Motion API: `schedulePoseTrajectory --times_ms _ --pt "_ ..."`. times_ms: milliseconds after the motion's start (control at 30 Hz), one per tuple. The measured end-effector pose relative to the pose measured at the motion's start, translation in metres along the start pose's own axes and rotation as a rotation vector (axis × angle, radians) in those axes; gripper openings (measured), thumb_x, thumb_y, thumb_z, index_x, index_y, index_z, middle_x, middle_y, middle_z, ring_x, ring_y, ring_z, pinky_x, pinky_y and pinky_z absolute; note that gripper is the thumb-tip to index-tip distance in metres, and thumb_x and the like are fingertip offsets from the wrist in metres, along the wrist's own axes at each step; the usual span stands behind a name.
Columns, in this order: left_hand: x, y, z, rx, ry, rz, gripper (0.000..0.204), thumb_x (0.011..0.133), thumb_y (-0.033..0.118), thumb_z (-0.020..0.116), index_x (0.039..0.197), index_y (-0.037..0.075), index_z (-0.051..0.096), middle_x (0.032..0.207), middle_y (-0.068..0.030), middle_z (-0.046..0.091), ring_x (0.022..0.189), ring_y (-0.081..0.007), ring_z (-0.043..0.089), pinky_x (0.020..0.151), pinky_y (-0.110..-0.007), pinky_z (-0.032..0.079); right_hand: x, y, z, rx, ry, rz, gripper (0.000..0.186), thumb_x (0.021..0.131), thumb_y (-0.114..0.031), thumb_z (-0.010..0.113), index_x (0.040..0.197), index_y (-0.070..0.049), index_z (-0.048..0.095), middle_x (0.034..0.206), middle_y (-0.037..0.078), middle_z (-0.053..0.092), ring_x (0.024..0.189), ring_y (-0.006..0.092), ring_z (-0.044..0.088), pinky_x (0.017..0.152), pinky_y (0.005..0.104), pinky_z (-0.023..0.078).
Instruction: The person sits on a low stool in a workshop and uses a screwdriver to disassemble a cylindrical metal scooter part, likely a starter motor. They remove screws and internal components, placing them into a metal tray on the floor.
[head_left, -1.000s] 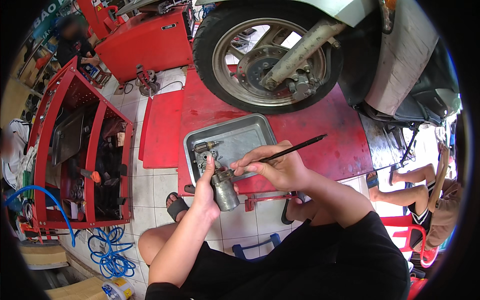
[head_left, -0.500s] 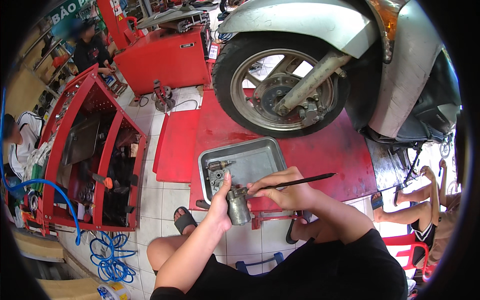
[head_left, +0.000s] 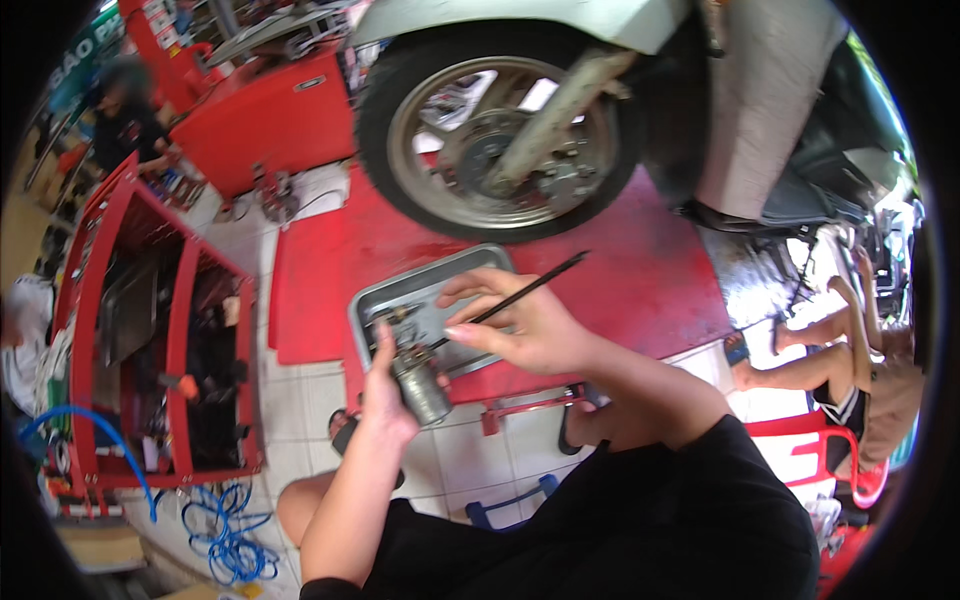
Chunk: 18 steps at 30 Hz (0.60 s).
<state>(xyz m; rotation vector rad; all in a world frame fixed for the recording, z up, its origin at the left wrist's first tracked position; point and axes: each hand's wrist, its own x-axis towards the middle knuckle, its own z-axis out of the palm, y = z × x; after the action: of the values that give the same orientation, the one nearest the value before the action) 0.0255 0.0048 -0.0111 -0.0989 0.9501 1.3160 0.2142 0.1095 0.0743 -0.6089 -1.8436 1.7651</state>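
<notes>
L hand (head_left: 383,392) is curled snugly round a grey metal cyl. part (head_left: 424,392), nr the tray's (head_left: 498,256) near side; R hand (head_left: 525,328) pinches a thin blk tool (head_left: 545,278), other fingers loosely spread. Tip's nr part's upper end, contact unclear. Work on part looks under way, prob. unfinished; other metal pcs (head_left: 404,312) lie in tray. Exact amt done/left: can't tell.
</notes>
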Motion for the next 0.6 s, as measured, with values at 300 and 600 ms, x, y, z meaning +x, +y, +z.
schedulePoseTrajectory --times_ms 300,600 --pt "-0.005 0.002 0.009 0.039 0.054 0.041 0.062 0.095 0.070 0.042 0.102 0.013 0.066 0.072 -0.0053 0.063 0.056 -0.0241 0.060 0.052 -0.037 0.049 0.006 -0.001 -0.022 -0.198 -0.199 -0.277 0.015 0.095 -0.006 0.061 0.108 -0.001 0.067 0.102 0.011 0.073 0.101 0.0218 0.069 0.087 0.0352 0.053" --pt "-0.011 0.001 0.016 0.044 0.099 0.081 0.062 0.097 0.069 0.040 0.105 0.012 0.064 0.073 -0.0050 0.063 0.055 -0.0224 0.059 0.048 -0.036 0.047 0.003 0.006 -0.012 -0.192 -0.100 -0.367 0.015 0.089 0.000 0.066 0.103 0.003 0.071 0.095 0.013 0.076 0.094 0.0240 0.074 0.084 0.0351 0.057"
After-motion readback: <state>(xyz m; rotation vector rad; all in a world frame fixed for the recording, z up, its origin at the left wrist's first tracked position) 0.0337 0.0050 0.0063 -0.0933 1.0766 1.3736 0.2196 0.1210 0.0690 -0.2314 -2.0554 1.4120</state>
